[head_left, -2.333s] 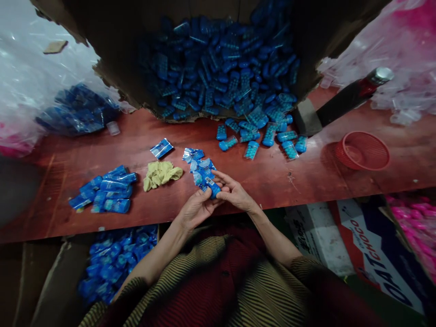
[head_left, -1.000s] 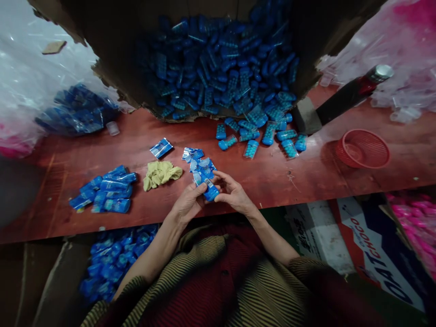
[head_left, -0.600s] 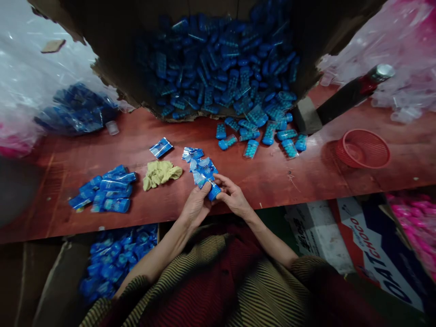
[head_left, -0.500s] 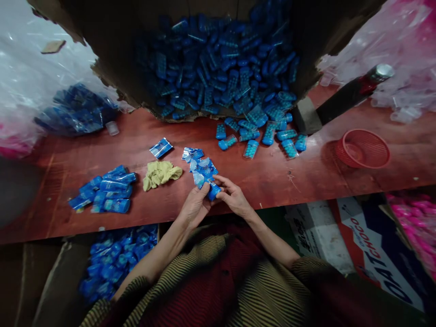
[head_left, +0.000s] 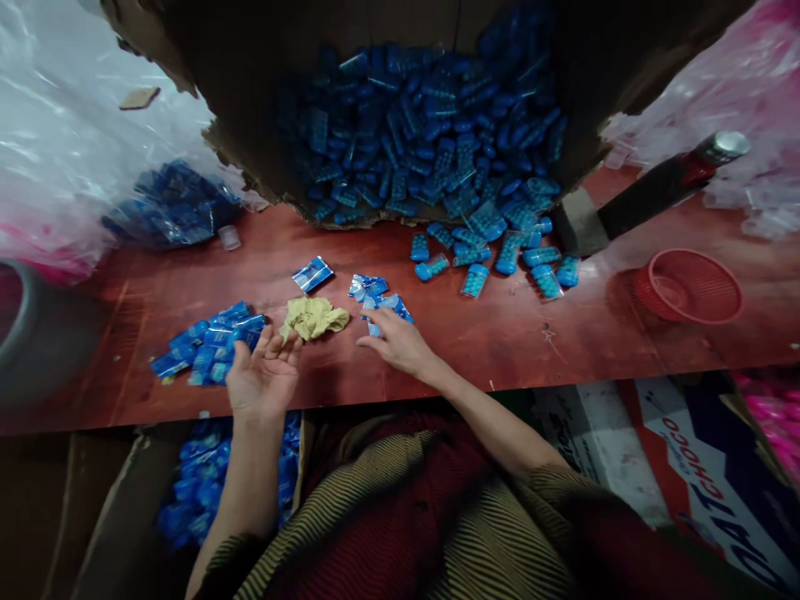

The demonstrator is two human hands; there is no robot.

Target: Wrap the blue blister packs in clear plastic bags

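Note:
My left hand [head_left: 263,375] is palm up with its fingers apart and nothing in it, beside a pile of blue-wrapped bottles [head_left: 195,335]. To the right, my right hand [head_left: 403,343] is stretched over a small heap of flat, shiny blue printed wrappers [head_left: 368,286]. Its fingers are apart and partly cover the heap; whether they touch it I cannot tell. A crumpled yellow cloth [head_left: 316,318] lies between my hands. Behind the cloth is a single flat blue wrapper [head_left: 313,273].
A torn carton [head_left: 250,158] full of clear bottles with blue beads stands at the back, some bottles [head_left: 476,281] spilling out. A red basket [head_left: 691,287] and a block with a dark bar [head_left: 650,193] are at right. Below the table edge are more blue items [head_left: 200,492].
My hands have parted. The left has moved left to the wrapped pile and let go of the blue piece; the right has shifted over the wrappers. The view has turned slightly left.

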